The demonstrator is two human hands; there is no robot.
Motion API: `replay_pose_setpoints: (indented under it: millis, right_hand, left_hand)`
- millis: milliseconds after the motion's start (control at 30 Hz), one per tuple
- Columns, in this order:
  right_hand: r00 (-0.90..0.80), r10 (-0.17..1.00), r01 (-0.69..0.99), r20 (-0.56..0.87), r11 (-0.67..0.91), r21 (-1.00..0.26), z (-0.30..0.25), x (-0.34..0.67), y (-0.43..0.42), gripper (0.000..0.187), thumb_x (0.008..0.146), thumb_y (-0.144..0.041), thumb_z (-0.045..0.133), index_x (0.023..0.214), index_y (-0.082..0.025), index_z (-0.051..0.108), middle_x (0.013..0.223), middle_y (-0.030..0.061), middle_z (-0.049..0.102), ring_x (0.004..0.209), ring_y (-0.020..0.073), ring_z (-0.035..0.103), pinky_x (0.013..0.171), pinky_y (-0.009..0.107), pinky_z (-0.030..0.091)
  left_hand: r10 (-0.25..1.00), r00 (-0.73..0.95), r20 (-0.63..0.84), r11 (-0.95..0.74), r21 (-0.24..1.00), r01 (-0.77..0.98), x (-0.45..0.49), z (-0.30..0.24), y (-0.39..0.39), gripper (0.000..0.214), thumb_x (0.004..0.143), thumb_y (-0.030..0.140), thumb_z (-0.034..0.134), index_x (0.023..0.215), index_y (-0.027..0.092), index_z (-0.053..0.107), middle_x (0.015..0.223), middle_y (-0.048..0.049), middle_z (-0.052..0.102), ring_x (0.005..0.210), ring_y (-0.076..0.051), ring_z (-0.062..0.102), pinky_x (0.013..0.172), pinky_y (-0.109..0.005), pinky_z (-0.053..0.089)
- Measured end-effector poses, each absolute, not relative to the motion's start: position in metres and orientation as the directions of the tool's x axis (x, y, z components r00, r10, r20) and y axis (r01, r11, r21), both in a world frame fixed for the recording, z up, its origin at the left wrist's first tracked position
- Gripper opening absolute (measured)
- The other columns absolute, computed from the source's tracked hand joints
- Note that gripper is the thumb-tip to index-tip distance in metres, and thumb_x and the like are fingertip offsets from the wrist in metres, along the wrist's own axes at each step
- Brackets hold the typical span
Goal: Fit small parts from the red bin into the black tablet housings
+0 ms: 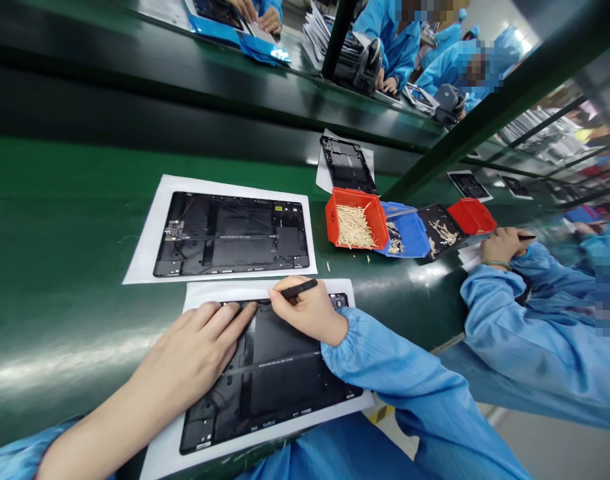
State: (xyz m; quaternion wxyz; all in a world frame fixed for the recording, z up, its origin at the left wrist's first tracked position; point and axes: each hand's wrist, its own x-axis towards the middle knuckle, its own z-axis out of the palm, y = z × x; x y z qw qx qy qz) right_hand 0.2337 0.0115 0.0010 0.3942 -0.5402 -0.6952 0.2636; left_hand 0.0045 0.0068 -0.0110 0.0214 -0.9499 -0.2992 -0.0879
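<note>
A black tablet back frame lies on a white sheet right in front of me. My left hand rests flat on its left part, fingers stretched toward the top edge. My right hand is closed on black tweezers, whose tip touches the frame's top edge near my left fingertips. A second black frame lies on its own white sheet just beyond.
A red bin of small tan parts, a blue bin, a black tray and another red bin stand to the right. A third frame lies farther back. A neighbour's hand works at right; other people sit across the green belt.
</note>
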Motion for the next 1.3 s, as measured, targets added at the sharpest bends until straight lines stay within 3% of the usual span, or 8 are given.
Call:
replay_pose_setpoints:
  millis: [333, 600, 733, 900, 1067, 1300]
  right_hand:
    - [-0.131, 0.98, 0.487, 0.15, 0.195, -0.852, 0.0013, 0.2367, 0.0127, 0.015, 0.09, -0.026, 0.061, 0.082, -0.019, 0.072, 0.079, 0.0012, 0.074, 0.067, 0.0138, 0.067, 0.061, 0.023, 0.052]
    - [-0.141, 0.979, 0.351, 0.147, 0.188, -0.917, -0.0064, 0.2412, 0.015, 0.017, 0.092, -0.027, 0.06, 0.091, -0.017, 0.073, 0.089, 0.0048, 0.076, 0.081, 0.0166, 0.072, 0.072, 0.026, 0.058]
    - [-0.128, 0.975, 0.392, 0.184, 0.22, -0.893, -0.0065, 0.2405, 0.0133, 0.014, 0.091, -0.023, 0.06, 0.088, -0.018, 0.073, 0.086, 0.0036, 0.076, 0.079, 0.0163, 0.072, 0.073, 0.026, 0.057]
    - [-0.129, 0.958, 0.447, 0.257, 0.288, -0.847, -0.0061, 0.2393, 0.0116, 0.014, 0.091, -0.024, 0.061, 0.087, -0.019, 0.073, 0.09, 0.0043, 0.077, 0.083, 0.0166, 0.073, 0.079, 0.027, 0.058]
    - [-0.127, 0.961, 0.468, 0.247, 0.278, -0.839, -0.0068, 0.2394, 0.0111, 0.014, 0.091, -0.025, 0.061, 0.089, -0.02, 0.074, 0.091, 0.0039, 0.078, 0.084, 0.0166, 0.073, 0.079, 0.026, 0.058]
    - [-0.119, 0.967, 0.496, 0.224, 0.253, -0.83, -0.0061, 0.2398, 0.0108, 0.015, 0.092, -0.025, 0.06, 0.088, -0.02, 0.074, 0.089, 0.0036, 0.077, 0.081, 0.0166, 0.072, 0.078, 0.027, 0.058]
  left_hand:
    - [0.585, 0.797, 0.149, -0.809, 0.048, 0.585, 0.0034, -0.0119, 0.0056, 0.05, 0.097, 0.02, 0.046, 0.147, 0.012, 0.047, 0.118, -0.0152, 0.068, 0.099, -0.031, 0.058, 0.08, -0.044, 0.046]
    - [0.596, 0.791, 0.137, -0.802, 0.056, 0.594, 0.0029, -0.0125, 0.0057, 0.051, 0.096, 0.02, 0.046, 0.147, 0.016, 0.049, 0.12, -0.0144, 0.068, 0.1, -0.031, 0.059, 0.081, -0.043, 0.045]
    - [0.59, 0.798, 0.125, -0.807, 0.042, 0.589, 0.0027, -0.012, 0.0058, 0.051, 0.097, 0.019, 0.045, 0.148, 0.012, 0.047, 0.122, -0.0153, 0.067, 0.099, -0.031, 0.059, 0.082, -0.044, 0.045]
    - [0.599, 0.792, 0.117, -0.801, 0.057, 0.596, 0.0025, -0.0119, 0.0062, 0.051, 0.098, 0.021, 0.042, 0.149, 0.017, 0.046, 0.121, -0.0133, 0.068, 0.1, -0.031, 0.059, 0.082, -0.042, 0.044]
    - [0.62, 0.779, 0.095, -0.785, 0.075, 0.615, 0.0043, -0.0088, 0.0056, 0.051, 0.097, 0.019, 0.043, 0.148, 0.017, 0.048, 0.117, -0.0143, 0.068, 0.098, -0.031, 0.059, 0.079, -0.042, 0.042]
    - [0.627, 0.772, 0.105, -0.776, 0.004, 0.63, 0.011, -0.0028, 0.003, 0.054, 0.092, 0.012, 0.042, 0.145, 0.017, 0.052, 0.108, -0.0135, 0.068, 0.093, -0.03, 0.059, 0.076, -0.043, 0.04]
